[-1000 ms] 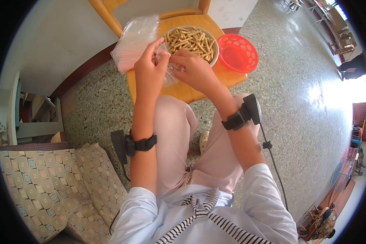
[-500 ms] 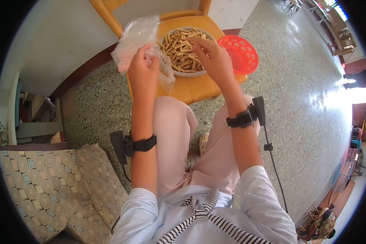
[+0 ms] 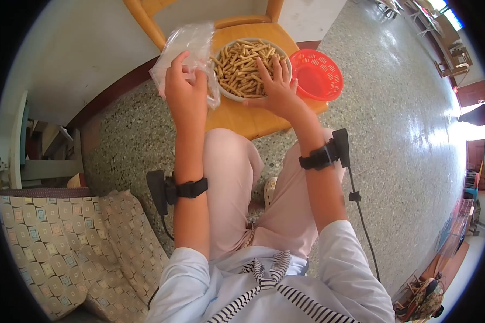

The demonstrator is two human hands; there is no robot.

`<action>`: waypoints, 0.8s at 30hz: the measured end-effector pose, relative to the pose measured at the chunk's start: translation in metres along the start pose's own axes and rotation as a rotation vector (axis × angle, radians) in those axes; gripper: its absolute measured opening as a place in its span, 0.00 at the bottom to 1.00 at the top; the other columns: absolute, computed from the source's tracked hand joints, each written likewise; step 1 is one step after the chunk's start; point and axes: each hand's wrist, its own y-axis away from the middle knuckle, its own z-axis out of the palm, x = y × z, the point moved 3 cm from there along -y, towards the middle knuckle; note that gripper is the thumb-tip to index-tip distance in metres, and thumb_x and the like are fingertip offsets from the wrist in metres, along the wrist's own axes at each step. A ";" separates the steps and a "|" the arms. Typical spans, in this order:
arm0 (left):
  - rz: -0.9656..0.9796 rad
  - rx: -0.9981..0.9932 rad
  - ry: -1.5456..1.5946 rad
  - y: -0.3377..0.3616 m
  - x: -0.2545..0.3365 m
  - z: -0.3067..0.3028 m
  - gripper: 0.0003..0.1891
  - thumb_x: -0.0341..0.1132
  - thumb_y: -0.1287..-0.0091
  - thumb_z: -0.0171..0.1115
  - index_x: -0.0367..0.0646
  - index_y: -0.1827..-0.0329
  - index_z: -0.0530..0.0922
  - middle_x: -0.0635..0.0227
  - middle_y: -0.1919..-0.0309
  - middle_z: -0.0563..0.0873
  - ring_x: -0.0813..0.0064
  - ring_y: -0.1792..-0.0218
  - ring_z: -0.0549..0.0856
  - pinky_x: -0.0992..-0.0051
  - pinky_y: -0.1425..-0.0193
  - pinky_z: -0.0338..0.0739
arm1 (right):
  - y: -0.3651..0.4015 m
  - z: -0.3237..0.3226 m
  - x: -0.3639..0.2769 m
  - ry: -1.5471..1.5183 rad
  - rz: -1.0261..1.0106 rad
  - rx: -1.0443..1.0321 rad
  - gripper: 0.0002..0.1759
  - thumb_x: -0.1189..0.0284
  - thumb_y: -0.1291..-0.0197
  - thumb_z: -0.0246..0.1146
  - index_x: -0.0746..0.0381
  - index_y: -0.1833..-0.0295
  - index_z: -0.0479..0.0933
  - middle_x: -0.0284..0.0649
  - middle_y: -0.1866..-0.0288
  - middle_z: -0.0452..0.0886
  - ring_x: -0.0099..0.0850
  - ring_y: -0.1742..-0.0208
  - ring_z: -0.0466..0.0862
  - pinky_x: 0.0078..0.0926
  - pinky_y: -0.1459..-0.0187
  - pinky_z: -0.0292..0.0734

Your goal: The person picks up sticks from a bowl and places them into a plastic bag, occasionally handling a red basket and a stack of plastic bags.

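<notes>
A pale bowl heaped with short tan snack sticks sits on the seat of a wooden chair in front of my knees. My left hand grips a clear plastic bag at the bowl's left rim, fingers pinched on the plastic. My right hand reaches into the bowl with its fingers spread over the sticks on the right side. Whether it has sticks in its grasp is hidden.
A red plastic mesh basket stands on the chair seat right of the bowl. A patterned cushion lies at my lower left. Speckled terrazzo floor surrounds the chair, with a wall behind on the left.
My right hand left the bag's mouth, rose over the bowl and now rests down in the sticks. My left hand shifted the bag up and left, beside the bowl.
</notes>
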 end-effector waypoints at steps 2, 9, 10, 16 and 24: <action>-0.169 -0.099 0.104 0.003 0.005 0.008 0.22 0.34 0.33 0.65 0.44 0.36 0.77 0.62 0.58 0.80 0.74 0.70 0.79 0.71 0.60 0.79 | -0.001 0.007 0.005 -0.025 -0.015 0.003 0.69 0.33 0.59 0.73 0.45 0.16 0.45 0.61 0.16 0.40 0.67 0.18 0.38 0.81 0.31 0.43; -0.160 -0.099 0.106 0.002 -0.005 0.013 0.23 0.35 0.34 0.67 0.46 0.35 0.78 0.62 0.55 0.83 0.78 0.67 0.83 0.75 0.57 0.81 | -0.011 0.007 0.009 0.021 -0.055 -0.027 0.69 0.32 0.57 0.72 0.45 0.16 0.44 0.60 0.16 0.39 0.64 0.17 0.36 0.76 0.28 0.45; -0.123 -0.085 0.119 0.001 -0.007 0.013 0.23 0.36 0.34 0.67 0.46 0.35 0.78 0.62 0.55 0.83 0.78 0.67 0.83 0.75 0.57 0.81 | -0.012 0.007 0.009 0.016 -0.058 -0.020 0.68 0.33 0.57 0.72 0.45 0.16 0.45 0.60 0.16 0.40 0.64 0.17 0.36 0.75 0.28 0.45; -0.157 -0.123 0.121 0.004 -0.004 0.013 0.25 0.42 0.33 0.67 0.45 0.35 0.76 0.60 0.53 0.82 0.75 0.66 0.79 0.72 0.58 0.79 | -0.026 0.013 0.008 -0.076 -0.138 0.080 0.69 0.32 0.62 0.74 0.49 0.17 0.51 0.62 0.18 0.44 0.69 0.19 0.39 0.78 0.29 0.43; -0.159 -0.099 0.028 0.007 0.003 0.009 0.26 0.46 0.34 0.69 0.46 0.36 0.77 0.65 0.56 0.78 0.73 0.64 0.79 0.70 0.55 0.78 | -0.012 -0.014 -0.007 -0.114 -0.088 0.140 0.50 0.43 0.52 0.75 0.43 0.24 0.66 0.56 0.18 0.51 0.64 0.18 0.45 0.71 0.26 0.45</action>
